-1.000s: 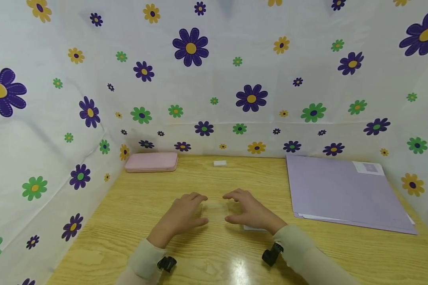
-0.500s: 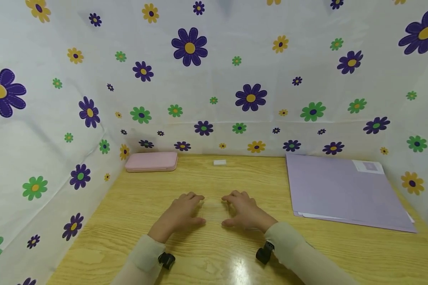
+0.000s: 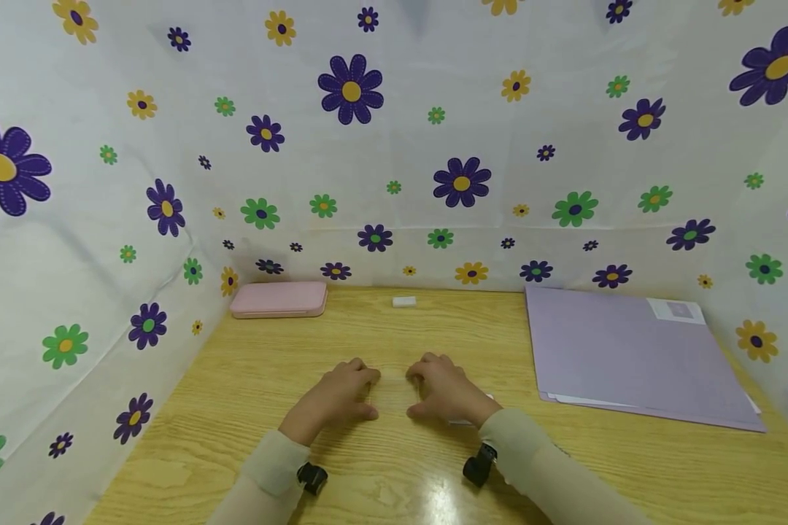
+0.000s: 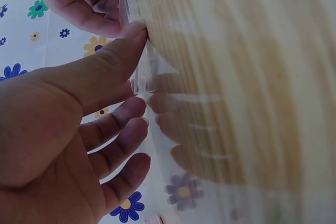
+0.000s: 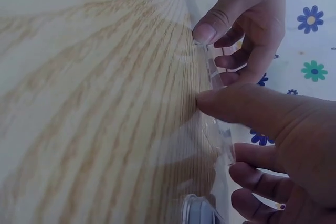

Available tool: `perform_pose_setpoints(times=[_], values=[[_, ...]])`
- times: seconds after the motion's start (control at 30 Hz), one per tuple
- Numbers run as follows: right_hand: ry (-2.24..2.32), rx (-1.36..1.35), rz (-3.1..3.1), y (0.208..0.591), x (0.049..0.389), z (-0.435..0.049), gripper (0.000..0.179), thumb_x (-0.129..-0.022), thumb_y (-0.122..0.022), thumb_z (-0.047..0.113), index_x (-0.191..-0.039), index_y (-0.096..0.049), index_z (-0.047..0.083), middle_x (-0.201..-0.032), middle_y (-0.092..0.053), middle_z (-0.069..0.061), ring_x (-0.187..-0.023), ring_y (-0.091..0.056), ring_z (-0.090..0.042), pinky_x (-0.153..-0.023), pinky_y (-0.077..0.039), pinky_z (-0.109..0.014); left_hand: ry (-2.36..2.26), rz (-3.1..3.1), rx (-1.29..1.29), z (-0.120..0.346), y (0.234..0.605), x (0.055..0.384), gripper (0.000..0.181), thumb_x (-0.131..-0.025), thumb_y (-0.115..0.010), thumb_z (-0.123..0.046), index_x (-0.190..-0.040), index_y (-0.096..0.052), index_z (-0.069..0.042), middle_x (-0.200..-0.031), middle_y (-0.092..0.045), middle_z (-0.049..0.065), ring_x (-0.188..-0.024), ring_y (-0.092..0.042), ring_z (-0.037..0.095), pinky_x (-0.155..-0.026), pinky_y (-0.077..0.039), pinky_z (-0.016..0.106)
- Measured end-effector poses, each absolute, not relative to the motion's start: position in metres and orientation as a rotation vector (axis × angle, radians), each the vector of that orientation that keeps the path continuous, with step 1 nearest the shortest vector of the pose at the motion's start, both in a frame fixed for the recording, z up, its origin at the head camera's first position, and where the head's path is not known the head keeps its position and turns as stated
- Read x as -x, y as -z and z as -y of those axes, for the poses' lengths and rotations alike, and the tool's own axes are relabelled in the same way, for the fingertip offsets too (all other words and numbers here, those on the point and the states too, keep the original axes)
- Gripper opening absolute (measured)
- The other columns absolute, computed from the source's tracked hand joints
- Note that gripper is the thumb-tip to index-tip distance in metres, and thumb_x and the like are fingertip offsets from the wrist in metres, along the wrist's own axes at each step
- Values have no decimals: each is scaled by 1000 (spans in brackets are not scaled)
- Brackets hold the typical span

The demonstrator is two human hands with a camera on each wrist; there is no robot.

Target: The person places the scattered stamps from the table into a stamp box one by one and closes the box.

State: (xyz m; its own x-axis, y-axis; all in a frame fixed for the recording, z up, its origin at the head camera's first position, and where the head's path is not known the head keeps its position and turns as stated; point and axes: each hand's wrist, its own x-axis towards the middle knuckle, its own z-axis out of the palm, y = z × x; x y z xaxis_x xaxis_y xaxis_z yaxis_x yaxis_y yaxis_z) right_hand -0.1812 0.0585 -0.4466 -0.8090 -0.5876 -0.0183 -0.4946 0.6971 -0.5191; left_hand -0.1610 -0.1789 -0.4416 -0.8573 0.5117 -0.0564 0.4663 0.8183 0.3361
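Observation:
A clear, shallow plastic piece [image 3: 395,394] lies low over the table between my two hands; its see-through edges [image 5: 226,142] are hard to make out. My left hand [image 3: 336,397] grips its left end, with the thumb [image 4: 126,51] at the near corner and the forefinger at the far one. At the opposite end my right hand [image 3: 446,390] grips it likewise, its thumb [image 5: 223,103] against the near edge. Whether the piece touches the table I cannot tell. Partly hidden beneath my right hand is another small clear-edged object [image 5: 199,211].
A pink case [image 3: 279,300] stands at the back left of the wooden table [image 3: 249,467]. A small white block [image 3: 404,301] lies at the back middle. Purple folders [image 3: 630,357] with paper sheets lie at the right. Flower-patterned cloth [image 3: 407,138] walls the back and sides.
Both hands have closed in on the ends of the clear plastic piece, their fingers curling more. My right hand has shifted slightly left and both hands slightly nearer together.

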Motion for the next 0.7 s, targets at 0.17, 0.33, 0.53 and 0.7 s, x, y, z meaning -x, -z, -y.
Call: perform_pose_setpoints(times=[0.17,0.33,0.53,0.7], values=[[782,861,-2733,446,182,-57,55,-77,-86,34,-122,-66,9,-110,-56,0,-102,-49,-24,-85,-41,-49,-455,-2861,-755,179,442,162,60,-83,-81,-30,-132,-59,-4,-122,-56,11,-110,-54,30,-92,-47,46],[853,885,-2710,444,180,-60,56,-77,-85,32,-123,-64,6,-110,-57,-3,-101,-51,-24,-84,-43,-49,-467,-2869,-736,177,438,161,65,-80,-84,-31,-133,-59,-3,-123,-57,11,-113,-55,30,-95,-46,45],[904,939,-2693,441,178,-64,55,-78,-84,30,-123,-64,6,-110,-58,-5,-102,-51,-25,-84,-43,-48,-505,-2882,-727,175,430,157,62,-79,-85,-30,-129,-60,-5,-120,-57,8,-111,-57,28,-94,-47,44],[944,934,-2681,438,175,-70,56,-78,-84,27,-125,-64,5,-112,-61,-7,-105,-53,-26,-87,-46,-46,-541,-2872,-727,173,426,154,60,-79,-85,-31,-128,-61,-6,-118,-58,7,-108,-58,26,-92,-48,44]])
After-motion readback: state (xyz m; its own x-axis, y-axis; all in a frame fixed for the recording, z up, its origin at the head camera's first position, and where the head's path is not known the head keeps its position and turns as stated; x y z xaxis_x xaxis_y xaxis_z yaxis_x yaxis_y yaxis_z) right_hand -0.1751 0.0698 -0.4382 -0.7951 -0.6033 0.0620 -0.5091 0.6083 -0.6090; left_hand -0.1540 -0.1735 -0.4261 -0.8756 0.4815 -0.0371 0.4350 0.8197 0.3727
